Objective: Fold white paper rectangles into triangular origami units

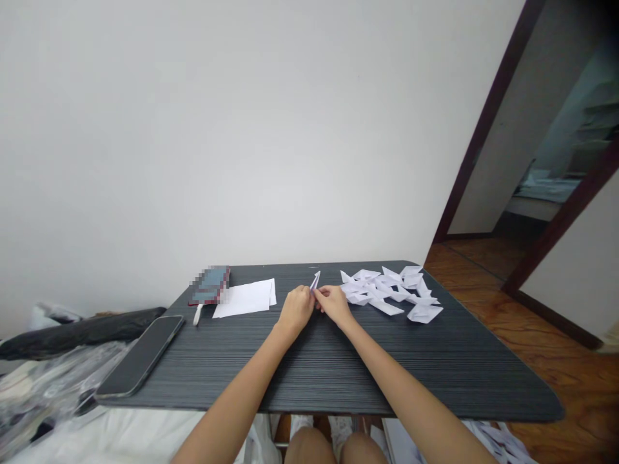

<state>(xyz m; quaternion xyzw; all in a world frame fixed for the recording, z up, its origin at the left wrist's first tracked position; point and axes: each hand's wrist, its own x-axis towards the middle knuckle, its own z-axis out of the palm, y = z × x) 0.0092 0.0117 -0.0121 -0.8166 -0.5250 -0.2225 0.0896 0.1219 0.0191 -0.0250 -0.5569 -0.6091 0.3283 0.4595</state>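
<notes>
Both hands met above the counter's (338,374) middle, the left hand (296,310) and right hand (333,304) pinching a small folded paper (315,281) upright, fingers clenched on it to hold the crease; finished folded pieces (391,290) lay piled near the far right corner.

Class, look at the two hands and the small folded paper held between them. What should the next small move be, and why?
Probably press the next crease. Both the left hand and right hand pinch the folded paper, which stands tilted above the table and looks narrower than the finished pieces in the pile to the right, so it seems unfinished.
</notes>
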